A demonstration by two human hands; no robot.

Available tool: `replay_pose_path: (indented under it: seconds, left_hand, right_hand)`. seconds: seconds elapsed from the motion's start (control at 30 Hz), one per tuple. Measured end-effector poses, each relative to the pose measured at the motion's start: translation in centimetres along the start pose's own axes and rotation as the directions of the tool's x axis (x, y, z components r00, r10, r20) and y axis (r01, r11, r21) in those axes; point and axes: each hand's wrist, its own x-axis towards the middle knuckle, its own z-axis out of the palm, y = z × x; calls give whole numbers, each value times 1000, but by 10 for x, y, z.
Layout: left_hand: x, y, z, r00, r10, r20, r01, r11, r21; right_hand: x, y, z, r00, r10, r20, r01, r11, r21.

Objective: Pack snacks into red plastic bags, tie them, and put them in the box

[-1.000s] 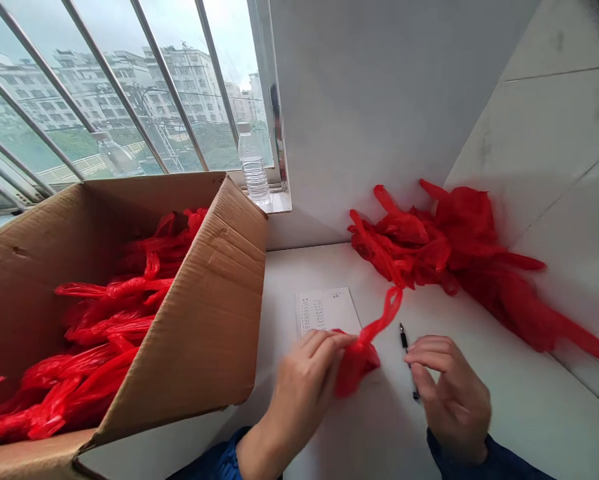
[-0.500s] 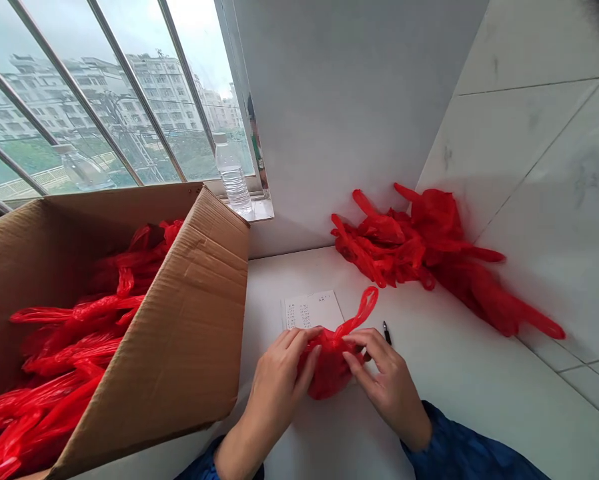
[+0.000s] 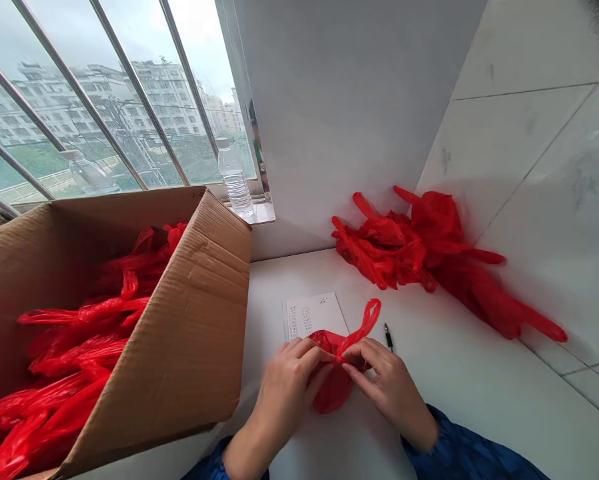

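A small red plastic bag (image 3: 333, 392) is between my two hands, just above the white table, with one twisted handle loop (image 3: 368, 319) sticking up. My left hand (image 3: 293, 375) pinches the gathered part of the bag from the left, thumb and fingers together. From the other side, my right hand (image 3: 387, 379) pinches the same gathered spot, close to the base of the loop. The fingertips nearly meet there and hide the details of the plastic. Behind the bag lies a sheet of paper (image 3: 313, 313) with handwritten columns, partly covered.
An open cardboard box (image 3: 204, 320) holding several red plastic bags (image 3: 94, 333) stands at left. More red bags (image 3: 394, 247) are heaped against the wall. A black pen (image 3: 388, 337) lies right of the paper. Bottles (image 3: 237, 183) stand by the barred window.
Both hands have drawn closer together at the gathered part of the bag. My left hand has shifted right and its fingers have closed into a pinch.
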Motion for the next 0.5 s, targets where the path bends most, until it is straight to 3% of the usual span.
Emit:
replay_pose_path:
  seconds: [0.17,0.5]
  left_hand:
    - [-5,6,9,997,59,42,-62,995,73]
    - [-4,5,8,1000,-12,21,13,999,-36]
  right_hand:
    - [-2,5,-5,996,40,76,-39,999,-14]
    - [-3,6,-6,992,58,116,-57,998,-11]
